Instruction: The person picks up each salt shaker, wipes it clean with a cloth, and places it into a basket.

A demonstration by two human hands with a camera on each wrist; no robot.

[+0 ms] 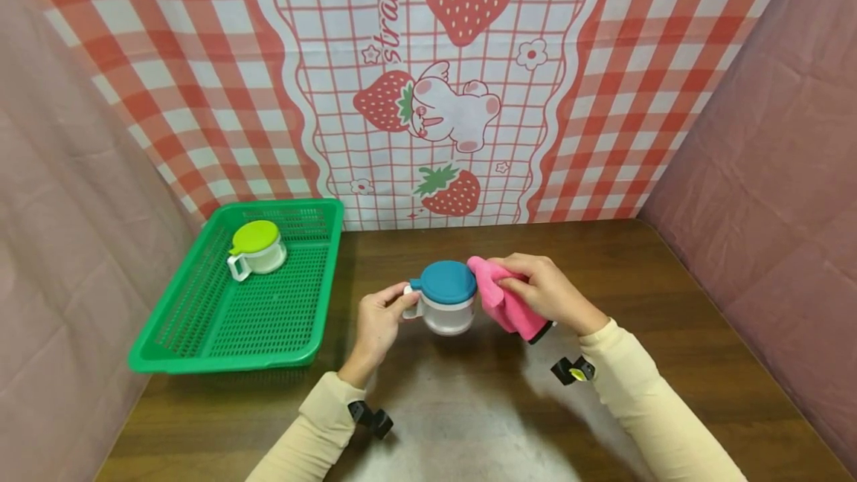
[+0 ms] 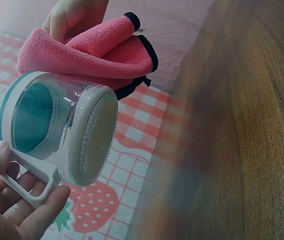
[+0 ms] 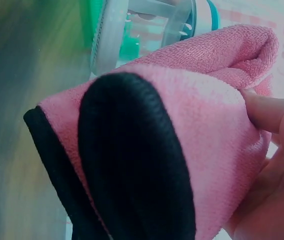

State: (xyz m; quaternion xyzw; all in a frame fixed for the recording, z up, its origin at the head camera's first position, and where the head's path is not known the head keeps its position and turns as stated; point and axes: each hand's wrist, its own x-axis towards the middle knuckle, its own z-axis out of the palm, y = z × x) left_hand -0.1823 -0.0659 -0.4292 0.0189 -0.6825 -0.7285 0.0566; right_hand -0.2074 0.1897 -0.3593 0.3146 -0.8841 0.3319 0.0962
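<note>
A clear jar (image 1: 448,316) with a blue lid (image 1: 448,282) and a white side handle (image 2: 34,175) is held above the table. My left hand (image 1: 377,324) grips it by that handle, thumb on top and fingers behind. On the jar's right side, my right hand (image 1: 544,290) pinches a folded pink cloth (image 1: 504,302) with black edging. In the left wrist view the cloth lies against the jar's wall near the lid. The jar's ridged base (image 2: 100,135) shows there, and the inside looks empty. Part of the right hand is hidden behind the cloth.
To the left, a green plastic basket (image 1: 321,303) stands on the brown wooden table (image 1: 643,363). Inside it sits a similar jar (image 1: 269,257) with a lime-green lid (image 1: 255,236). A checked strawberry-print cloth (image 1: 462,95) hangs behind, with pinkish drapes (image 1: 756,147) at both sides.
</note>
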